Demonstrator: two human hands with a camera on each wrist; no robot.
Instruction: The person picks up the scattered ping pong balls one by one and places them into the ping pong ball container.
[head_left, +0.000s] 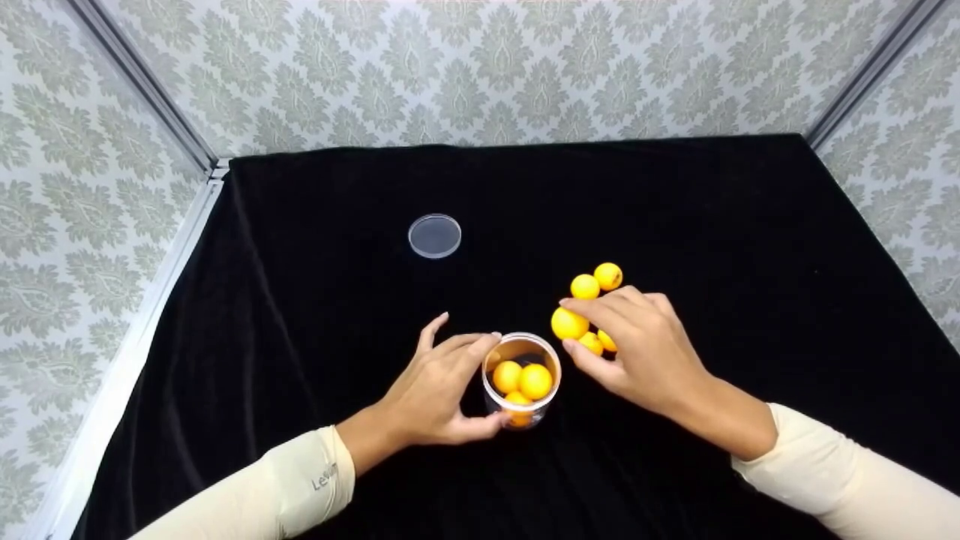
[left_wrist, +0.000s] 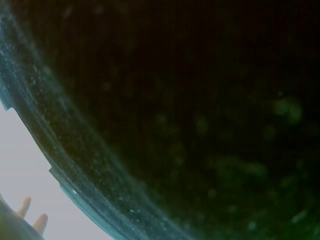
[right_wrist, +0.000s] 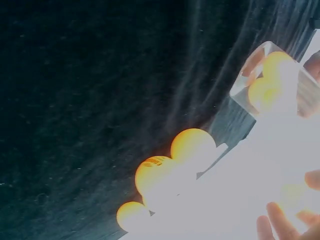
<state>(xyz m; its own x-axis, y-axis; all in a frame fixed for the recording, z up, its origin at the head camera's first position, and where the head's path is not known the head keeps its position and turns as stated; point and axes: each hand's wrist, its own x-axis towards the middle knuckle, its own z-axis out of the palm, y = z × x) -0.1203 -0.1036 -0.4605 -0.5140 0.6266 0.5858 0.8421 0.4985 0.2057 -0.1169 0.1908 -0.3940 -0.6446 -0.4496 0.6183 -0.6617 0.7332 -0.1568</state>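
Orange balls (head_left: pixel 535 381) are contained in a clear jar (head_left: pixel 541 349), three of them being visible through its uncovered mouth, which is turned upward. The jar is gripped by the left hand (head_left: pixel 439 386) from its left side: the thumb is placed at the near edge, a fingertip is set at the far edge of the rim, and one finger is held out apart from the jar. By the right hand (head_left: pixel 649 356), to the right of the jar, a single ball (head_left: pixel 570 324) is pinched between thumb and forefinger, close beside the rim and slightly beyond it. Four loose balls (head_left: pixel 585 286) are gathered near that hand, to the right of the jar: two are seen farther beyond it, side by side, and two are partly hidden behind the pinched ball and the fingers. Dark print is borne by one of the loose balls in the right wrist view. Beyond the jar and to its left, well apart from it, a round clear lid (head_left: pixel 435 236) is laid on the black-covered desk (head_left: pixel 735 210). Far beyond the jar, a wall (head_left: pixel 540 71) with a leafy pattern is seen. Little but darkness is shown in the left wrist view, with two fingertips (left_wrist: pixel 41 225) at the lower left; whose they are cannot be told.
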